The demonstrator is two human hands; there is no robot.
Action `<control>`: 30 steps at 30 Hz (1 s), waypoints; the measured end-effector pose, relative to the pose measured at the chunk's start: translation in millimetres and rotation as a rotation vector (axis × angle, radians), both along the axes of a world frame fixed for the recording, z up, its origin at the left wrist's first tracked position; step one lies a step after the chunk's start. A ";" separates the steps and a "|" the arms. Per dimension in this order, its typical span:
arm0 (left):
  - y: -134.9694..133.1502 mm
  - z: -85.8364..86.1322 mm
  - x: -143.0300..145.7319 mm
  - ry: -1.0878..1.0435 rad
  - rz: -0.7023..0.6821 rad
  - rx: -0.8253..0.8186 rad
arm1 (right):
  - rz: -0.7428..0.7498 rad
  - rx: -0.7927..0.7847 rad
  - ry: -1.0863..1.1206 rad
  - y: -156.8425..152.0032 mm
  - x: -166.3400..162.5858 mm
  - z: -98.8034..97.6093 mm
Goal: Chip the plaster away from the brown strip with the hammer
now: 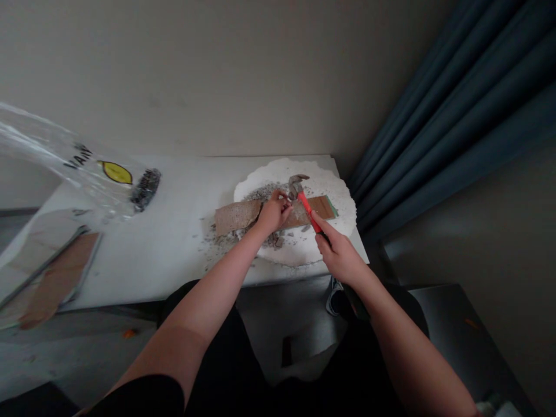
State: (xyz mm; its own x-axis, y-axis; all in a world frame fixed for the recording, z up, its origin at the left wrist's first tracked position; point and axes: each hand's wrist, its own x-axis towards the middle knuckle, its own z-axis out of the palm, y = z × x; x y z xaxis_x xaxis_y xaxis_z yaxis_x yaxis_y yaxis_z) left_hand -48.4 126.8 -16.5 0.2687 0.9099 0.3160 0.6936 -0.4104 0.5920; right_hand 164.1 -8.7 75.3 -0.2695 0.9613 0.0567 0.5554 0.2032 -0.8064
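Observation:
My right hand is wrapped round the handle of a claw hammer with a red and black grip. The grey hammer head hangs just above a brown, plank-like strip with a green edge at its right end. My left hand lies low over the middle of this strip, its thumb and fingers pinched together close to the hammer head. What they pinch is too small to make out. Left of that hand, a rough, crusted piece shows a broken edge. Grey crumbs and chips lie scattered around.
Beneath the strip is a white, wavy-edged round mat on a white table. A clear plastic bag with dark bits stands at the left. Another brown strip and a long dark bar lie near the left end. Blue curtains hang at the right.

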 end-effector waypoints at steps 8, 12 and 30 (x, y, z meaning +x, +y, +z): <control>0.7 -3.4 -1.2 -0.071 -0.002 -0.005 | 0.002 0.002 0.072 -1.2 -0.7 -2.6; 1.1 1.9 -2.6 -0.183 0.114 -0.031 | 0.002 -0.048 0.037 1.8 -0.1 -7.2; -3.5 22.5 -10.2 -0.434 0.207 0.011 | -0.034 0.001 0.149 -3.0 2.4 2.5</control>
State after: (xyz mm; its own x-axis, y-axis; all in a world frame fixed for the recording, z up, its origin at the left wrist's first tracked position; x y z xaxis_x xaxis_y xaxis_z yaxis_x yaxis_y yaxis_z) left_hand -58.6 123.3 6.0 -0.0771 0.9263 0.3689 0.4509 -0.2976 0.8415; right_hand 166.5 -11.7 77.9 -0.2254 0.9697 0.0947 0.4363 0.1873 -0.8801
